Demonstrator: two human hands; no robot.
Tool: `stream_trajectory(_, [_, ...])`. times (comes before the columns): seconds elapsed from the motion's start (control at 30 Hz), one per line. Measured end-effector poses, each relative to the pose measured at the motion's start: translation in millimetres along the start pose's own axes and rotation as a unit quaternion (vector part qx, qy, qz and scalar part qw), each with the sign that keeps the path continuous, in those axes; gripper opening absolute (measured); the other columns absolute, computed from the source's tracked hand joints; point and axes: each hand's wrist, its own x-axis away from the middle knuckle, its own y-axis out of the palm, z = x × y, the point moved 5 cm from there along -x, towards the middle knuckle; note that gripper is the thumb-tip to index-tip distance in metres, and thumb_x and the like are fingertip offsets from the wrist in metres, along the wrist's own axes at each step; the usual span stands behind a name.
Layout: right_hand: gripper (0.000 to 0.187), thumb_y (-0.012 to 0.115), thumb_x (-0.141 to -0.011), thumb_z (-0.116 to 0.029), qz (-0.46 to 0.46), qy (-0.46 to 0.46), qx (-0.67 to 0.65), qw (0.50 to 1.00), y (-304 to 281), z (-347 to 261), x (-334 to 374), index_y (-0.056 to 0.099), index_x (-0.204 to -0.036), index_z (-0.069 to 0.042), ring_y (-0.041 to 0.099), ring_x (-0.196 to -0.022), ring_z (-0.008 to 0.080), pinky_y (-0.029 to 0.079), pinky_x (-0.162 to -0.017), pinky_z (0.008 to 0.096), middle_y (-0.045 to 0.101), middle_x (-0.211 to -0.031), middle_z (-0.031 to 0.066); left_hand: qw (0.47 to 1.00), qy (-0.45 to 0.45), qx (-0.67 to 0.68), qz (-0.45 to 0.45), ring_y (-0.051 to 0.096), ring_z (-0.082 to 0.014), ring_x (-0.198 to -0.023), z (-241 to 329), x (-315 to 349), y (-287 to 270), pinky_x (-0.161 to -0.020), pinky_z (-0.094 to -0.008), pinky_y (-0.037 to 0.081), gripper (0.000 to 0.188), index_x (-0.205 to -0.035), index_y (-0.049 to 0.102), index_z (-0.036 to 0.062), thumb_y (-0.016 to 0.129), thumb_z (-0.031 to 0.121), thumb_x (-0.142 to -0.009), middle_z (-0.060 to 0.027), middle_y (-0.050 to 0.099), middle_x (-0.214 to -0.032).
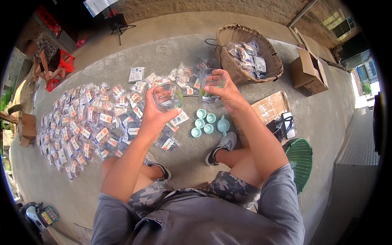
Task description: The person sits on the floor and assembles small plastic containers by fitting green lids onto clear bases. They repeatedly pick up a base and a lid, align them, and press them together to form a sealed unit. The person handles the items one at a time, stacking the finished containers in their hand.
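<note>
place: outdoor yard, apparently beside a home | ground: broad grey concrete slab [159, 51] | edge: rough brown wall [175, 5] | seating: low red plastic stool [67, 61] | parked: white-and-black scooter [33, 216] | storage: large round brown wicker basket [229, 67], open brown cardboard box [302, 77]

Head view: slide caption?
Left hand and right hand each hold a clear glass; turquoise cups, a teapot and packets sit on the ground.

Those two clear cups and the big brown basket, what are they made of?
The left cup and right cup look like smooth, shiny glass, perhaps clear plastic: they're see-through with glints. The basket seems rough, dull bamboo or cane: woven strips show.
</note>
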Motion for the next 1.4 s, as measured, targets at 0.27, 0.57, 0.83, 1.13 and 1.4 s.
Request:
stream_trajectory(0.27, [0.074, 0.09, -0.081, -0.028, 0.064, 0.139, -0.065, 0.986, -43, 117, -34, 0.049, -0.139, -0.005, 0.06, -0.118, 0.023, 0.049, -0.098, 0.0426, 0.068, -0.118, 0.0086, 0.957, -0.197, 0.208, 0.054, 0.06, -0.0226, -0.12, -12, -5, -15, -0.098, -0.0444, 0.056, 0.072, -0.144, 0.038, 0.0061, 0.08, 0.008, -0.086, -0.009, 0.057, -0.132])
stream_trajectory(0.57, [0.096, 0.097, -0.06, -0.035, 0.117, 0.101, 0.464, 0.873, -32, 265, -92, 0.048, -0.134, 0.002, 0.058, -0.126, 0.0404, 0.051, -0.106, 0.0445, 0.053, -0.138, 0.0237, 0.957, -0.188, 0.206, 0.081, 0.057, -0.0256, -0.124, -6, 4, -31, -0.101, -0.045, 0.054, 0.074, -0.15, 0.037, 0.0035, 0.077, 0.004, -0.088, -0.0139, 0.051, -0.142])
stream_trajectory(0.83, [0.089, 0.094, -0.061, -0.024, 0.123, 0.093, 0.442, 0.884, 14, 313, -115, 0.05, -0.134, 0.0, 0.058, -0.125, 0.0422, 0.053, -0.104, 0.049, 0.049, -0.136, 0.0231, 0.985, -0.156, 0.033, 0.068, 0.05, -0.0236, -0.128, -11, 21, -28, -0.098, -0.0402, 0.052, 0.084, -0.149, 0.044, 0.0127, 0.076, -0.006, -0.074, -0.0104, 0.053, -0.137])
stream_trajectory(1.13, [0.085, 0.095, -0.064, -0.009, 0.142, 0.095, 0.437, 0.883, 21, 343, -125, 0.048, -0.135, -0.005, 0.059, -0.123, 0.0418, 0.057, -0.1, 0.0487, 0.048, -0.137, 0.0169, 0.979, -0.171, 0.103, 0.047, 0.05, -0.0243, -0.129, -18, 16, -22, -0.104, -0.0405, 0.05, 0.089, -0.147, 0.044, 0.0081, 0.082, -0.01, -0.069, -0.01, 0.052, -0.134])
stream_trajectory(1.4, [0.08, 0.093, -0.073, -0.019, 0.174, 0.12, 0.445, 0.87, 6, 326, -107, 0.047, -0.135, 0.0, 0.058, -0.126, 0.0437, 0.055, -0.102, 0.0488, 0.046, -0.138, 0.0219, 0.972, -0.202, 0.106, 0.059, 0.05, -0.0243, -0.13, -16, 21, -22, -0.104, -0.0405, 0.051, 0.088, -0.147, 0.044, 0.0081, 0.082, -0.009, -0.07, -0.0099, 0.052, -0.134])
